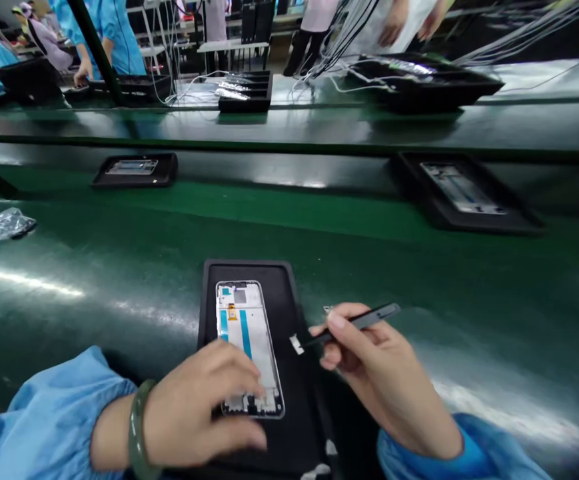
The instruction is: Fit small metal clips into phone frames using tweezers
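Note:
A phone frame (247,333) with blue strips inside lies in a black tray (289,293) on the green belt in front of me. My left hand (204,407), with a green bangle at the wrist, rests on the frame's lower left part and presses it down. My right hand (384,380) pinches dark tweezers (364,321). The tweezers' tip holds a small white piece (296,344) just right of the frame, over the tray.
Two more black trays with phone frames lie farther off, one at the left (136,170) and one at the right (464,193). A crumpled plastic bag (5,223) lies at the far left. Stacked trays (245,90), cables and other workers in blue coats stand beyond the belt.

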Tool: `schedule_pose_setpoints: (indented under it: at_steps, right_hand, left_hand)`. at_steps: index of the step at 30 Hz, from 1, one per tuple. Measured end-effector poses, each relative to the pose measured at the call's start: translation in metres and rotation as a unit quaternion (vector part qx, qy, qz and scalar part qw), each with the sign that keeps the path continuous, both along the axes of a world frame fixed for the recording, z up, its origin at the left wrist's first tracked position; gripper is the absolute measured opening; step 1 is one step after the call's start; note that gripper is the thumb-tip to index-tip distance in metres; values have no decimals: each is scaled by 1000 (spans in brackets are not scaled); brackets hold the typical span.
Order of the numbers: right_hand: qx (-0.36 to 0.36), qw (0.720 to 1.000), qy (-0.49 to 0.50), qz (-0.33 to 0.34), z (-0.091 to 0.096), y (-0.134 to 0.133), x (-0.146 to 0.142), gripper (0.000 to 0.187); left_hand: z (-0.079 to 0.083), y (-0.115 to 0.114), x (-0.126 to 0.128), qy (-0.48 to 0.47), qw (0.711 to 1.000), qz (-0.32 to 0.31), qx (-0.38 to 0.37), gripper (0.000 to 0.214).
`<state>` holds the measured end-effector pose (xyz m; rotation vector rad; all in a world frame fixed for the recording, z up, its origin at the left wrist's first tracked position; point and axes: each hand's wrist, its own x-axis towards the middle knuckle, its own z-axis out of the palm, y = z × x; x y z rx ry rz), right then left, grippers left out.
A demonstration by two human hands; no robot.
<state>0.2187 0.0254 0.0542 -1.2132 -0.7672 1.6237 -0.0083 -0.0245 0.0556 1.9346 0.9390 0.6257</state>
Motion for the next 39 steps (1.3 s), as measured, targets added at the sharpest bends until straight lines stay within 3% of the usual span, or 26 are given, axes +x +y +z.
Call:
schedule_pose_setpoints:
  at_steps: [1, 3, 5, 7, 14, 22, 30, 39]
  right_hand:
    - [2, 1000, 5, 10, 1, -3, -8, 28]
    - [8, 999, 12, 30, 1, -9, -21, 26]
    - [24, 999, 10, 45, -1, -12, -32, 24]
    - [47, 997, -3, 53, -4, -14, -38, 21]
    - [116, 988, -85, 55, -6, -10, -46, 21]
    - [217, 959, -181, 21, 0, 32, -61, 18]
    - [204, 950, -214, 96, -32, 57, -54, 24]
    - [245, 918, -291, 113, -31, 55, -53, 19]
  left_hand:
    - [0, 3, 3, -45, 993, 73, -83, 26]
    - [-2, 10, 8, -129, 951, 167, -225, 23]
    - [-4, 13, 12, -186, 912, 191, -313, 22]
    - [-6, 13, 14, -208, 890, 210, -347, 20]
    - [-2, 17, 9, -209, 868, 252, -373, 26]
    - [3, 54, -10, -145, 883, 306, -324, 24]
    - [-7, 69, -22, -153, 873, 322, -333, 25]
    - [-7, 69, -19, -156, 874, 333, -317, 20]
